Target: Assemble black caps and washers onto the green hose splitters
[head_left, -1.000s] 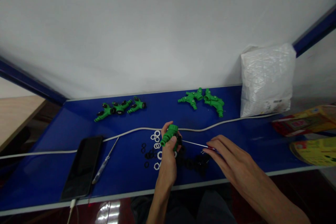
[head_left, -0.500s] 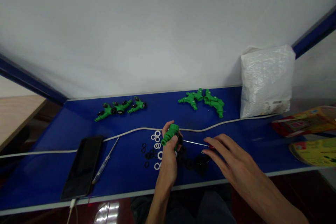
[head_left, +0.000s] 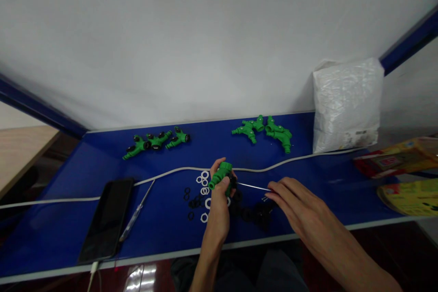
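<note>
My left hand (head_left: pixel 219 205) grips a green plastic hose connector (head_left: pixel 221 174) just above the blue table (head_left: pixel 68 219), with a black part on its right side. A thin metal screwdriver (head_left: pixel 253 186) points at the connector; its handle disappears under the fingers of my right hand (head_left: pixel 301 212), which rests on it. Small white rings (head_left: pixel 204 178) and black rings (head_left: pixel 191 200) lie left of my left hand. Black plastic parts (head_left: pixel 258 213) lie between my two hands.
Green connectors with black knobs (head_left: pixel 155 140) and plain green connectors (head_left: pixel 265 130) lie at the back. A white cable (head_left: pixel 164 174) crosses the table. A phone (head_left: pixel 107 219) and a second screwdriver (head_left: pixel 136 212) lie left. A white bag (head_left: pixel 345 105) and yellow packages (head_left: pixel 407 178) are right.
My right hand shifted slightly along the screwdriver handle, first left and up, then back down a little. My left hand and the green connector stayed almost still.
</note>
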The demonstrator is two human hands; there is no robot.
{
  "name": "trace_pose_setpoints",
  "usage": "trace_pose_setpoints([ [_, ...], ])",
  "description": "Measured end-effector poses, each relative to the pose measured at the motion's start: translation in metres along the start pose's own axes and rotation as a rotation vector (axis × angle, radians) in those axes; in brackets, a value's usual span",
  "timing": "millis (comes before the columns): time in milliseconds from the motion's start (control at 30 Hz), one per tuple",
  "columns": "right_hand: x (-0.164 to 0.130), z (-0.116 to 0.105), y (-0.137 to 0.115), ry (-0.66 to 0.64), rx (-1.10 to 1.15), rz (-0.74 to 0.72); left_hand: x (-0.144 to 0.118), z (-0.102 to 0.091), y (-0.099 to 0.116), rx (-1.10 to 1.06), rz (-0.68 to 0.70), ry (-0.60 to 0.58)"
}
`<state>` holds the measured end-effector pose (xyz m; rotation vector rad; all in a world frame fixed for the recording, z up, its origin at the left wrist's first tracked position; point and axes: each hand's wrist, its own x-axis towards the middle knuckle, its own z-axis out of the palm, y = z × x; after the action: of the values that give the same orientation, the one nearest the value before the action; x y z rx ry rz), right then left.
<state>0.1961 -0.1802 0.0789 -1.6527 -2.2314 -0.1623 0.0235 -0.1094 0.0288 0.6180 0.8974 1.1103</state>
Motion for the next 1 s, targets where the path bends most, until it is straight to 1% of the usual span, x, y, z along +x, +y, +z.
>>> trace_pose_setpoints([
  [100, 0.004, -0.005, 0.000, -0.031, 0.016, -0.013, 0.001, 0.002, -0.001, -0.014, -0.010, -0.003],
  [167, 0.003, -0.005, 0.000, -0.020, 0.023, -0.012, 0.002, 0.002, -0.003, -0.011, -0.009, -0.008],
  [267, 0.000, -0.002, 0.000, 0.001, 0.069, 0.033, 0.001, 0.000, -0.005, -0.001, 0.000, -0.008],
  [333, 0.002, -0.002, -0.002, -0.013, 0.116, 0.053, 0.000, -0.002, -0.006, 0.009, 0.017, 0.005],
  [433, 0.007, -0.005, -0.006, -0.058, 0.152, 0.023, -0.001, -0.005, -0.003, 0.016, 0.045, 0.015],
  [500, 0.007, -0.006, -0.004, -0.058, 0.145, 0.017, -0.001, -0.004, 0.000, -0.019, 0.054, 0.004],
  [567, 0.000, -0.003, 0.005, -0.026, 0.136, 0.042, -0.002, -0.002, 0.005, -0.096, 0.057, -0.020],
  [633, -0.013, 0.004, 0.022, 0.026, 0.125, 0.118, -0.002, 0.001, 0.010, -0.198, 0.046, -0.045],
  [700, -0.031, 0.014, 0.044, 0.084, 0.088, 0.233, -0.003, 0.004, 0.016, -0.314, -0.006, -0.057],
  [767, -0.048, 0.026, 0.065, 0.102, 0.017, 0.338, -0.003, 0.005, 0.022, -0.438, -0.098, -0.043],
  [867, -0.066, 0.042, 0.084, 0.107, -0.012, 0.366, -0.003, 0.005, 0.027, -0.575, -0.207, -0.007],
  [1000, -0.074, 0.060, 0.087, 0.140, -0.010, 0.361, -0.001, 0.004, 0.028, -0.629, -0.225, 0.005],
])
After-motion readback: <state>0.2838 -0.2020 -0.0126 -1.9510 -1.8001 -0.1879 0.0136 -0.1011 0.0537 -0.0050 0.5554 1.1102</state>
